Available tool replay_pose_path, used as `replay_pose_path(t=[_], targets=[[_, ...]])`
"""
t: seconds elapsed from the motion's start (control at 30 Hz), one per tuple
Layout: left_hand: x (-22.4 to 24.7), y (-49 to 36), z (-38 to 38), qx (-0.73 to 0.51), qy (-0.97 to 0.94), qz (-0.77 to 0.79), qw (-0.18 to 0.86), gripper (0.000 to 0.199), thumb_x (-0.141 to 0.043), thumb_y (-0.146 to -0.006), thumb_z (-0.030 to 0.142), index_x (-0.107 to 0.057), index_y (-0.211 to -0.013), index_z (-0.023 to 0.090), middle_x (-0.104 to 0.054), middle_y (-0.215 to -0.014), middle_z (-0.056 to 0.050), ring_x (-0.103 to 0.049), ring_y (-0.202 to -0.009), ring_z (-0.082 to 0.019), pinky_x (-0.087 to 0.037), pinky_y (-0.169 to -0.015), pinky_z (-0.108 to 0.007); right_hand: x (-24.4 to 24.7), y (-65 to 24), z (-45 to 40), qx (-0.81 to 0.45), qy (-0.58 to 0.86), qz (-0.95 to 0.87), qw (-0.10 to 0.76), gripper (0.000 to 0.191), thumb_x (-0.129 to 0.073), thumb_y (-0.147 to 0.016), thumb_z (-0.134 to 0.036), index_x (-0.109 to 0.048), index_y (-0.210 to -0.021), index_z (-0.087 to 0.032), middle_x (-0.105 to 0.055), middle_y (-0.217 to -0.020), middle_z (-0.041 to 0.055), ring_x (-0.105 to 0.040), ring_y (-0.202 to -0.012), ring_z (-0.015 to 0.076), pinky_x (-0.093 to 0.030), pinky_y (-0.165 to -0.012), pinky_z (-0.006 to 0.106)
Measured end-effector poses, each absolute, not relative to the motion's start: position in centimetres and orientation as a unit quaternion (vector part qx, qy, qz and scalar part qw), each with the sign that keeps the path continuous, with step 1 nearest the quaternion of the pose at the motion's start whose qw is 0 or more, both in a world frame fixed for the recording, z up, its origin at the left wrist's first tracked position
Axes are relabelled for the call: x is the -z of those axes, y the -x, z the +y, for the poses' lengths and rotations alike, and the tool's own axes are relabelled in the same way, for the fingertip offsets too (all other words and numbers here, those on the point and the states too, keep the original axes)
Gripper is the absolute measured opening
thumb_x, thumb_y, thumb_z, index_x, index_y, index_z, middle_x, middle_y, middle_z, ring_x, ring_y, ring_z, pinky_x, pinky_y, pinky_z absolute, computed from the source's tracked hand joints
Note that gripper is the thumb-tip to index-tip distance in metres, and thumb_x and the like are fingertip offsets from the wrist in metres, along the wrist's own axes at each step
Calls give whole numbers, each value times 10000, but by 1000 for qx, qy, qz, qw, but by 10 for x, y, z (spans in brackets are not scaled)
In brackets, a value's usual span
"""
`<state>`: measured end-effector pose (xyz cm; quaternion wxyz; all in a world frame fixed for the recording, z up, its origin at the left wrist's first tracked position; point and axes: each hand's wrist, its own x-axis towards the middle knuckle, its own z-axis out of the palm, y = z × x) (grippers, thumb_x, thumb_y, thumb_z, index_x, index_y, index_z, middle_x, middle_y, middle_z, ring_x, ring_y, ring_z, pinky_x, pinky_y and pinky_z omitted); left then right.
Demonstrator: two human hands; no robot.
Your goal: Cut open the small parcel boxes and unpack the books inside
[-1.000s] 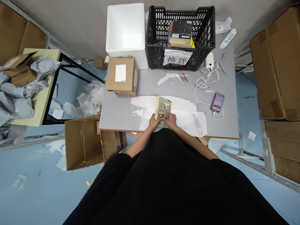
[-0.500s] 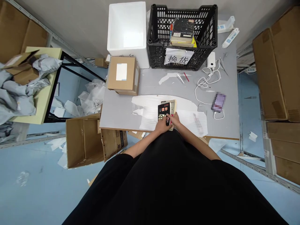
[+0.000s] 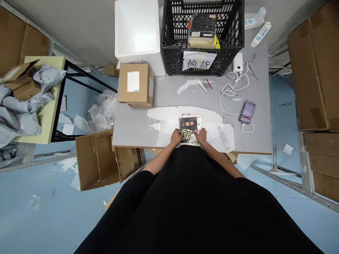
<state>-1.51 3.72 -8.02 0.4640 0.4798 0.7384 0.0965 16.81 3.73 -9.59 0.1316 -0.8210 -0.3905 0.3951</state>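
Left hand [image 3: 176, 137], right hand [image 3: 201, 136] moved apart, holding black book [image 3: 188, 127] reading "填字".

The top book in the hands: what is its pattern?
The top book has pale checkered squares; head view.

Back of the grey table [image 3: 254, 137]: we see a white foam box [image 3: 137, 28] beside a black mesh plastic crate [image 3: 169, 60].
Right end: we see a purple phone [image 3: 247, 112] by a white cable [image 3: 229, 92].
Blue floor [image 3: 58, 218]: we spot clear plastic scrap [image 3: 35, 201].
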Motion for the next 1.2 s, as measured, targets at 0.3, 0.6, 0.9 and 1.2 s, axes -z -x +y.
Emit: replay_pose_path(t=[0.3,0.6,0.9,1.2], targets=[[84,8,51,-127,-326,743,570,399,-812,-681,324,-614,-994,176,-736,-1091,-125,-677,-1077,-272,-492,-914,-349,95,-172,39,-383,827,-390,131,397,-727,-736,-296,-512,-1051,-184,-597,-1151,185,-529,-1224,388,-384,-1086,521],[70,-6,40,-233,-279,646,672,424,-763,-670,166,-504,-1003,207,-712,-933,-30,-678,-880,-180,-545,-885,-350,85,-183,39,-434,800,-396,120,637,-763,-696,-333,-499,-1248,-158,-590,-1237,170,-547,-1208,342,-440,-1051,464],[15,0,42,-205,-457,696,515,324,-682,-827,325,-500,-1084,251,-626,-749,29,-641,-766,-186,-473,-758,-286,35,-131,44,-443,722,-460,265,519,-691,-789,-529,-551,-1176,-212,-603,-1219,125,-575,-1197,272,-456,-1054,419],[-33,-11,13,-164,-649,651,358,411,-707,-830,371,-584,-1189,214,-635,-1183,-145,-549,-1175,-330,-415,-1001,-402,9,-121,62,-547,684,-295,383,457,-733,-735,-365,-582,-1143,-223,-734,-1022,41,-704,-989,235,-565,-912,369]])
